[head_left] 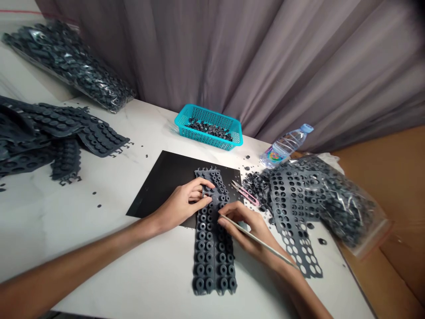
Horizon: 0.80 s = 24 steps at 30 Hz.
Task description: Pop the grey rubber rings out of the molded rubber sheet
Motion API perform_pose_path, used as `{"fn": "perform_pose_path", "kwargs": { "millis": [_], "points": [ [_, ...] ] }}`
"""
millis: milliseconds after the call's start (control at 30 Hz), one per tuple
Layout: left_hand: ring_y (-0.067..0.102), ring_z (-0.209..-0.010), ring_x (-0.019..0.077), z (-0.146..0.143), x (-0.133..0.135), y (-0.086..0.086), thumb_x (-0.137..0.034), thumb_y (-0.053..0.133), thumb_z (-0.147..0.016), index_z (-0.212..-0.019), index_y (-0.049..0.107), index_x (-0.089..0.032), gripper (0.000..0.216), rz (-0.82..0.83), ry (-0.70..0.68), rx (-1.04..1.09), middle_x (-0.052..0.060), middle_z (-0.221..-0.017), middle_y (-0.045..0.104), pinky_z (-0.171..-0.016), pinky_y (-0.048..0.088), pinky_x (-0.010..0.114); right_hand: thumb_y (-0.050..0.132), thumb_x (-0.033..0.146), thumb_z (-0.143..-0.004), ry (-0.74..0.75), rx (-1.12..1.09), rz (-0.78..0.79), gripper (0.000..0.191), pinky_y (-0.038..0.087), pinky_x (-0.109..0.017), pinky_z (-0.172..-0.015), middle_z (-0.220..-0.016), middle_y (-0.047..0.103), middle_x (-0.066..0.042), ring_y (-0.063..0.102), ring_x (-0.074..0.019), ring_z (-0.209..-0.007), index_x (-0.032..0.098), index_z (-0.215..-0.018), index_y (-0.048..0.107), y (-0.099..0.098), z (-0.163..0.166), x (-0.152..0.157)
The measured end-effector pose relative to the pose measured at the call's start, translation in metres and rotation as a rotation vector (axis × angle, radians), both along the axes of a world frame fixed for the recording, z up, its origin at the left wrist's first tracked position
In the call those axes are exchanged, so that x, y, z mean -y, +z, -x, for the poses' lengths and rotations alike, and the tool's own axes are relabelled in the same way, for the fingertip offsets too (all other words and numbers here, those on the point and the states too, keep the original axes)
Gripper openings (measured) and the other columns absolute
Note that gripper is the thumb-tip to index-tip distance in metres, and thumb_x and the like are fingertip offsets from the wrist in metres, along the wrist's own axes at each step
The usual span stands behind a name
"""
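Observation:
A long dark grey rubber sheet [213,248] studded with ring-shaped parts lies across a black mat [162,181] on the white table. My left hand [186,201] presses down on the sheet's upper part with its fingers curled. My right hand [247,228] grips a thin stick tool [262,243] like a pen, its tip touching the sheet just below my left fingers.
Pink snips [245,192] lie right of the sheet. A teal basket [209,128] of loose rings stands behind the mat. Punched-out sheets [292,208], a clear bag of rings [345,208] and a water bottle [285,144] are at right. More sheets [49,133] pile at left.

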<state>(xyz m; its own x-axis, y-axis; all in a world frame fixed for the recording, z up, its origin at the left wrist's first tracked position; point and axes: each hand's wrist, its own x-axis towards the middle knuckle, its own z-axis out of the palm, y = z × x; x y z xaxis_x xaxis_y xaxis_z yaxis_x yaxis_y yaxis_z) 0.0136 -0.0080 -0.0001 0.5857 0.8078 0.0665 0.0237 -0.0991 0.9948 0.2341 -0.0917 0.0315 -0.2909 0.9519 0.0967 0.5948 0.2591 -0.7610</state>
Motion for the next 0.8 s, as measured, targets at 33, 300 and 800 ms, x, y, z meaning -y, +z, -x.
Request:
{"fn": "perform_pose_path", "kwargs": {
  "millis": [33, 300, 800],
  "points": [
    [0.057, -0.071, 0.0111, 0.0, -0.001, 0.0, -0.029, 0.066, -0.096, -0.122, 0.063, -0.02, 0.028, 0.026, -0.014, 0.01, -0.006, -0.077, 0.054, -0.078, 0.049, 0.026, 0.061, 0.033, -0.104, -0.041, 0.001, -0.071, 0.012, 0.054, -0.024, -0.067, -0.093, 0.071, -0.002, 0.065, -0.0133, -0.072, 0.023, -0.11, 0.063, -0.003, 0.0, -0.001],
    [0.056, -0.07, 0.0131, 0.003, -0.005, -0.004, -0.033, 0.07, -0.093, -0.115, 0.068, -0.018, 0.026, 0.11, -0.047, 0.007, -0.006, -0.07, 0.05, -0.074, 0.047, 0.026, 0.06, 0.027, -0.105, -0.016, 0.191, -0.316, 0.011, 0.054, -0.024, -0.072, -0.096, 0.071, -0.003, 0.067, -0.0146, -0.079, 0.023, -0.115, 0.061, -0.027, -0.002, -0.008],
    [0.035, -0.061, 0.0095, 0.0, -0.004, -0.007, -0.027, 0.069, -0.093, -0.111, 0.07, -0.016, 0.021, 0.071, -0.006, -0.001, -0.008, -0.065, 0.037, -0.062, 0.031, 0.024, 0.054, 0.028, -0.107, -0.029, 0.245, -0.35, 0.024, 0.06, -0.028, -0.079, -0.104, 0.071, -0.008, 0.072, -0.0188, -0.09, 0.022, -0.13, 0.058, -0.027, 0.008, -0.011]
  ]
}}
